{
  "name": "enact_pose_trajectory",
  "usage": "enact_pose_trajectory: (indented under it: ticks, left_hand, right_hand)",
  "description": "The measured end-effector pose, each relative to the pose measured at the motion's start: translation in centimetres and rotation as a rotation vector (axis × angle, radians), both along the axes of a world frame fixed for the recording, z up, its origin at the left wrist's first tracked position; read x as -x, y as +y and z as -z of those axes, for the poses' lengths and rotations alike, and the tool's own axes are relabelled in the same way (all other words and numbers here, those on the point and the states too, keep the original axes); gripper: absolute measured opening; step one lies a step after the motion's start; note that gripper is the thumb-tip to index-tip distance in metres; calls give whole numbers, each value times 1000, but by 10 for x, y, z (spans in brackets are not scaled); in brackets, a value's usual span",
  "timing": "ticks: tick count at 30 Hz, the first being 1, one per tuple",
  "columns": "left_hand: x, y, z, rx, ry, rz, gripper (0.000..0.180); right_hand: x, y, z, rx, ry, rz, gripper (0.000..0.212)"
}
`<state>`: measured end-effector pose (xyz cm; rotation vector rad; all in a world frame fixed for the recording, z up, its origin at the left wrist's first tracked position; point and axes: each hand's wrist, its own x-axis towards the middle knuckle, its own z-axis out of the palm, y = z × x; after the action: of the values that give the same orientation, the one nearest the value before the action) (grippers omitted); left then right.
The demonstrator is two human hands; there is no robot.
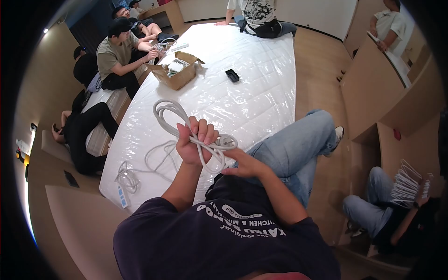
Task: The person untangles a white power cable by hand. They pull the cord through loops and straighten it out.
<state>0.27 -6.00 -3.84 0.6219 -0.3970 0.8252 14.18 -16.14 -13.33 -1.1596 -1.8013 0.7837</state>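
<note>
My left hand [197,142] is closed round the middle of a looped white power cable [169,106], held up over the plastic-covered mattress. Loops stick out on both sides of the fist. At the right end of the bundle a plug [227,141] shows among the loops. My right hand [243,163] is beside that end, thumb and forefinger apart; it is close to the lower loops, and whether it touches them I cannot tell. On the mattress to the left lie a white power strip [122,197] and its loosely tangled cord [127,179].
An open cardboard box [176,80] with white items and a small black tray [232,75] stand farther up the mattress [261,88]. A person [119,56] at the left handles cables. Another sits at the far end. At lower right someone holds several white hangers [407,189].
</note>
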Motion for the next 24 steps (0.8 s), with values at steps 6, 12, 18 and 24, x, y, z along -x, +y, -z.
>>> enact_pose_trajectory:
  ticks: [6, 12, 18, 24]
  left_hand:
    - [-9, -2, 5, 136, 126, -78, 42]
    - [-15, -9, 10, 206, 144, 81, 41]
    - [-25, -6, 23, -12, 429, -461, 41]
    - [-9, 24, 9, 268, 239, -332, 41]
  right_hand:
    - [5, -3, -9, 237, 200, -204, 42]
    - [4, 14, 22, -157, 272, 225, 80]
    - [-1, -6, -22, 601, 125, -281, 56]
    - [6, 5, 9, 432, 459, -473, 26]
